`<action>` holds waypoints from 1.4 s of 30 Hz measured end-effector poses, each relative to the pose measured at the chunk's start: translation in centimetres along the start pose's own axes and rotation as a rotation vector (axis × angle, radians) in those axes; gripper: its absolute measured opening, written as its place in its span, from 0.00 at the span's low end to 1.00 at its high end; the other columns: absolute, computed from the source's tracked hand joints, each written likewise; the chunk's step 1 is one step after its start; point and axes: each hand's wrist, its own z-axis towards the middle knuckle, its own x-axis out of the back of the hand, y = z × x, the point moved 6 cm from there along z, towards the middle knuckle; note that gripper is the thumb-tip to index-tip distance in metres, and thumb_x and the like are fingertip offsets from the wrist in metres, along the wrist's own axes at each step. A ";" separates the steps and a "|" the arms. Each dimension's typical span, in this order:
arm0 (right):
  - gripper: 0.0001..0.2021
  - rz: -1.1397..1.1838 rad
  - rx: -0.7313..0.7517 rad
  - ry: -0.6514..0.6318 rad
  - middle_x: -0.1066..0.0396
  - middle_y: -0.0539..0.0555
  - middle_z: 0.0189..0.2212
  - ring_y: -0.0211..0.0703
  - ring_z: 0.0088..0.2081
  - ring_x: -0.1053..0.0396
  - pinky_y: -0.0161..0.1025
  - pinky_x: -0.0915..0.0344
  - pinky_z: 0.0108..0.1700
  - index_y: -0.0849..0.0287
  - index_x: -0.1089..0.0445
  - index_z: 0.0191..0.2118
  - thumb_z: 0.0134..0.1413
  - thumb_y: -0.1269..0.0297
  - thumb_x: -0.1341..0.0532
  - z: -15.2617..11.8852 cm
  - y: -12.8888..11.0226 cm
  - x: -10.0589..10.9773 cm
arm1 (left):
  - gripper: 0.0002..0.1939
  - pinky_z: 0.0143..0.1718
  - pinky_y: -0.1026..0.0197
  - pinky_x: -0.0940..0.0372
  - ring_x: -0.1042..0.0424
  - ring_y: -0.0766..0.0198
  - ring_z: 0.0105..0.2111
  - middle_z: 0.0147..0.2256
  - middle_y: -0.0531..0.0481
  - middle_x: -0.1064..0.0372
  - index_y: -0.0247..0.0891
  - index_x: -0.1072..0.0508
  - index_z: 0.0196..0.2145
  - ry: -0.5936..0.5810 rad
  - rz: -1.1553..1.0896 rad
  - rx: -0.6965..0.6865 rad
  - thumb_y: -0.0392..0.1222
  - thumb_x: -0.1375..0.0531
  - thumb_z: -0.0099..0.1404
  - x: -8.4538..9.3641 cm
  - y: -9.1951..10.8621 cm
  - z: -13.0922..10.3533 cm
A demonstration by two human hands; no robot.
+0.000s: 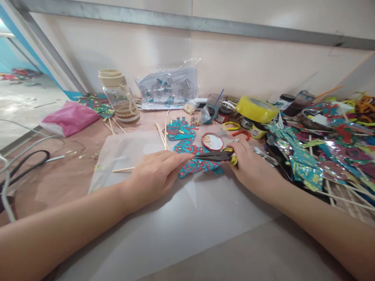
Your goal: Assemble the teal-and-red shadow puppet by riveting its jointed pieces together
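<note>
My right hand [249, 166] is closed around the yellow handles of long-nose pliers [213, 156]. The pliers' dark jaws point left across a turquoise and red patterned cut-out puppet [186, 146]. My left hand [159, 169] is closed at the puppet's left side, its fingertips close to the plier tip; the held part is hidden under the fingers. Just beyond the pliers stands a small round lid [212, 141] with tiny gold and silver pieces in it. Thin wooden sticks [162, 136] lie behind my left hand.
A translucent sheet [175, 230] covers the table under my hands. A drink bottle [118, 95], paint jars [224, 112] and a yellow tape roll [258, 109] stand at the back. Painted cut-outs on sticks [304, 156] pile up at right. Cables [23, 175] lie at left.
</note>
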 end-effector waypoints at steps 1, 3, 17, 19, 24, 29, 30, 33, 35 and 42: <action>0.17 -0.005 0.008 -0.003 0.39 0.66 0.48 0.61 0.49 0.33 0.51 0.32 0.43 0.62 0.44 0.52 0.58 0.65 0.46 0.0 -0.1 0.0 | 0.13 0.38 0.64 0.31 0.24 0.64 0.36 0.35 0.47 0.24 0.35 0.29 0.48 -0.008 -0.002 0.002 0.35 0.50 0.70 0.0 0.0 0.0; 0.17 -0.010 0.023 -0.003 0.40 0.66 0.48 0.60 0.49 0.33 0.51 0.32 0.44 0.63 0.43 0.52 0.57 0.66 0.46 -0.1 -0.3 0.0 | 0.13 0.37 0.64 0.31 0.24 0.64 0.36 0.35 0.47 0.24 0.35 0.29 0.48 -0.023 -0.004 0.004 0.34 0.50 0.70 0.0 0.0 0.0; 0.11 -0.047 0.022 0.023 0.37 0.65 0.46 0.61 0.51 0.33 0.51 0.32 0.46 0.61 0.41 0.48 0.60 0.65 0.47 -0.1 -0.6 0.2 | 0.12 0.39 0.63 0.31 0.24 0.63 0.35 0.33 0.47 0.24 0.34 0.29 0.47 -0.025 0.004 -0.011 0.35 0.48 0.70 -0.2 0.1 -0.2; 0.11 -0.031 0.009 0.014 0.37 0.65 0.46 0.59 0.50 0.32 0.50 0.32 0.45 0.60 0.41 0.48 0.60 0.66 0.47 -0.1 -0.5 0.2 | 0.13 0.40 0.62 0.31 0.24 0.63 0.36 0.33 0.47 0.24 0.35 0.29 0.47 -0.023 0.010 -0.001 0.35 0.49 0.70 -0.1 0.0 -0.2; 0.14 -0.020 0.001 0.009 0.38 0.66 0.47 0.60 0.48 0.31 0.50 0.31 0.42 0.61 0.42 0.49 0.59 0.64 0.46 -0.1 -0.4 0.2 | 0.13 0.39 0.63 0.31 0.25 0.64 0.36 0.34 0.48 0.24 0.37 0.29 0.48 -0.027 0.015 0.026 0.36 0.50 0.71 -0.1 0.0 -0.1; 0.17 -0.019 0.026 0.013 0.39 0.65 0.48 0.60 0.47 0.32 0.51 0.31 0.43 0.61 0.43 0.52 0.58 0.65 0.46 -0.2 -0.3 0.0 | 0.13 0.40 0.63 0.32 0.25 0.64 0.38 0.35 0.48 0.24 0.36 0.29 0.48 -0.036 0.002 0.022 0.35 0.49 0.70 -0.2 0.0 -0.1; 0.17 -0.015 0.029 0.009 0.40 0.65 0.47 0.59 0.47 0.32 0.51 0.32 0.44 0.61 0.43 0.52 0.58 0.65 0.46 -0.2 -0.2 -0.1 | 0.13 0.40 0.63 0.32 0.25 0.63 0.38 0.35 0.48 0.24 0.36 0.29 0.48 -0.037 0.001 0.018 0.35 0.49 0.70 -0.2 0.0 -0.1; 0.17 -0.015 0.023 -0.012 0.39 0.64 0.46 0.59 0.47 0.32 0.51 0.32 0.45 0.62 0.43 0.52 0.58 0.66 0.45 -0.1 -0.1 -0.2 | 0.13 0.39 0.63 0.32 0.25 0.63 0.37 0.35 0.47 0.24 0.35 0.29 0.48 -0.036 0.001 0.009 0.34 0.49 0.70 -0.2 0.0 -0.2; 0.16 -0.030 0.011 -0.027 0.39 0.64 0.46 0.58 0.45 0.31 0.50 0.32 0.43 0.62 0.43 0.52 0.58 0.67 0.45 -0.1 0.0 -0.3 | 0.13 0.38 0.63 0.32 0.25 0.63 0.37 0.35 0.47 0.24 0.34 0.28 0.48 -0.032 0.004 0.003 0.34 0.49 0.70 -0.2 0.0 -0.2; 0.17 -0.158 0.043 0.006 0.37 0.65 0.47 0.55 0.44 0.31 0.44 0.33 0.38 0.65 0.43 0.53 0.59 0.68 0.45 -0.3 -0.7 0.2 | 0.12 0.38 0.63 0.32 0.25 0.63 0.37 0.36 0.47 0.24 0.35 0.29 0.48 -0.023 -0.003 0.009 0.35 0.48 0.70 -0.1 0.0 -0.2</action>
